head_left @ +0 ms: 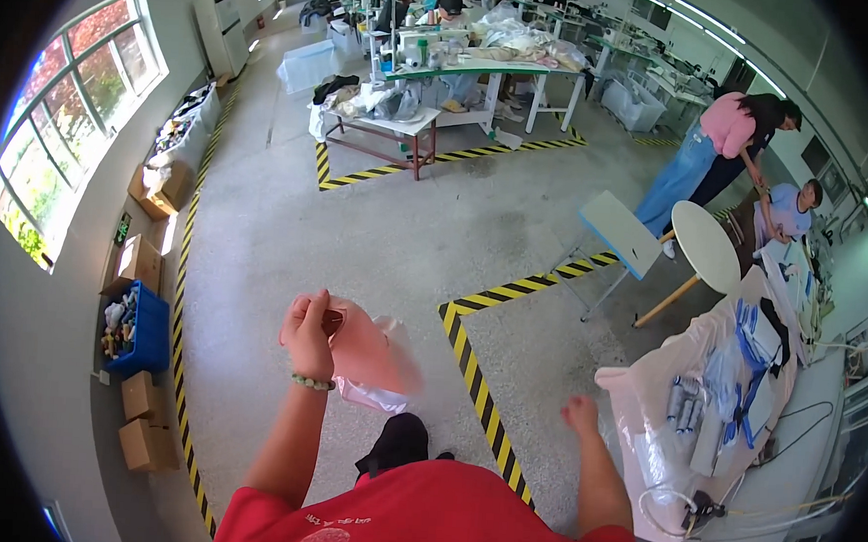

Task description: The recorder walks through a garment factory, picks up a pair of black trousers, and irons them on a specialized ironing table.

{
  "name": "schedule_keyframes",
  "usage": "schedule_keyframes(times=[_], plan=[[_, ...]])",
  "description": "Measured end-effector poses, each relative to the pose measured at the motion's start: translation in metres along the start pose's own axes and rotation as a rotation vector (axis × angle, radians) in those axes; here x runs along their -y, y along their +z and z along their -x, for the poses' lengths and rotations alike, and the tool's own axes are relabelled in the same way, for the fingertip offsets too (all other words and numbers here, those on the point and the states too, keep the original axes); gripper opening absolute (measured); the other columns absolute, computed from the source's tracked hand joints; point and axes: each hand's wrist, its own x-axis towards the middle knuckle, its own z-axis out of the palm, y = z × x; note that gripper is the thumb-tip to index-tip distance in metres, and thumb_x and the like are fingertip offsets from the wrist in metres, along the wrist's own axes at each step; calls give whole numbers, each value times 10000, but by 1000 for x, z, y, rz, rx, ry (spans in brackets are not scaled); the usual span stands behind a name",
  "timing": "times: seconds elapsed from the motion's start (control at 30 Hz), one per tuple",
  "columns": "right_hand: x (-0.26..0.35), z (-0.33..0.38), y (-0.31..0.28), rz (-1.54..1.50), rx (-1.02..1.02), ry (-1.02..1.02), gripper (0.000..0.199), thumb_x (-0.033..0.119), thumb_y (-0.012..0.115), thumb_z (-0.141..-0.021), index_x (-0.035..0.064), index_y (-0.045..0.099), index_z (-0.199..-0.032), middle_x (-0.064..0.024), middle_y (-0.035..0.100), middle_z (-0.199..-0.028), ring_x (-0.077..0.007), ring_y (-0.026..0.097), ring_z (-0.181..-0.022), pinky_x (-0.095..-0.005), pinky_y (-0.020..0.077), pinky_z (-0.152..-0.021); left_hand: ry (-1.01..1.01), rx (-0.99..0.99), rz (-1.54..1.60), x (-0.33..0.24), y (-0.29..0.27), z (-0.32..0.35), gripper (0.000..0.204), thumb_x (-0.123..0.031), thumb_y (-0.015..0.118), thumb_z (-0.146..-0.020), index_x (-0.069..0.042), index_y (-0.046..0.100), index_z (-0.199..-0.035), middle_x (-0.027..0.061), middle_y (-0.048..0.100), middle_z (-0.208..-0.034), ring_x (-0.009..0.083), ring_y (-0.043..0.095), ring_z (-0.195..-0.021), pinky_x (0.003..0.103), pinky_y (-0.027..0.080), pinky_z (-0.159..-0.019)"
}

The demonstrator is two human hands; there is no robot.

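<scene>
Left hand (308, 335): closed on a pink sheet (369, 348), which hangs above the floor (299, 225).
Right hand (581, 414): seems curled, but I cannot tell how tightly.
Striped tape (479, 396): lying between both hands.
Covered table (638, 409): near the right hand.

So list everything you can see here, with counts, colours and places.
Pink material: one piece, pink, left of centre
Blue crate: one, blue, left side
Cardboard boxes: at least four, brown, left side
Large window: one, white-framed, upper left
Floor tape: several strips, yellow-and-black, left and middle
Workbench: at least one, green-edged, top centre
Rectangular table: one, pale grey, right
Round table: one, cream, right
Covered table: one, pale pink, lower right
Other people: at least three, mixed colours, upper right
Left hand: one, bare, holding pink material
Right hand: one, bare, lower right
</scene>
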Motion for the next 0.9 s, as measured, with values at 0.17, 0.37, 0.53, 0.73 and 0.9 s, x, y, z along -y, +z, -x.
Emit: schedule_keyframes(times=[0.17, 0.37, 0.53, 0.73, 0.9], plan=[[145, -216, -99, -352, -158, -207, 175, 151, 552, -976, 24, 629, -1069, -73, 679, -805, -154, 653, -661, -289, 516, -564, -25, 13, 16, 58, 124, -132, 185, -185, 634, -942, -102, 600, -780, -12, 610, -705, 80, 578, -621, 223, 467, -574], [67, -280, -58, -269, -125, 90, 220, 240, 599, -951, 57, 658, -843, -31, 598, -596, -141, 604, -559, -312, 477, -499, -135, 152, 117, 142, 285, -314, 186, -181, 636, -951, -72, 610, -803, 17, 635, -709, 96, 598, -609, 237, 493, -579], [-27, -247, -24, 460, 273, -73, 287, 295, 612, -812, 149, 598, -565, -26, 570, -576, -189, 580, -589, -432, 475, -545, -132, 300, 18, 162, 420, -441, 198, -181, 622, -966, -42, 608, -826, 43, 652, -738, 116, 639, -634, 242, 531, -600], [-67, -428, -56, 597, 307, -156, 265, 285, 577, -838, 124, 635, -636, -52, 574, -602, -221, 585, -588, -434, 473, -557, -80, 318, 10, 201, 554, -581, 186, -178, 616, -965, -61, 595, -822, 22, 626, -727, 100, 609, -603, 223, 506, -574], [-28, -573, -79, 738, 346, -215, 267, 277, 548, -860, 103, 666, -696, -75, 578, -623, -247, 589, -586, -435, 471, -566, -85, 195, 59, 215, 641, -696, 185, -137, 606, -961, -42, 598, -802, 7, 600, -704, 77, 576, -588, 209, 472, -550]])
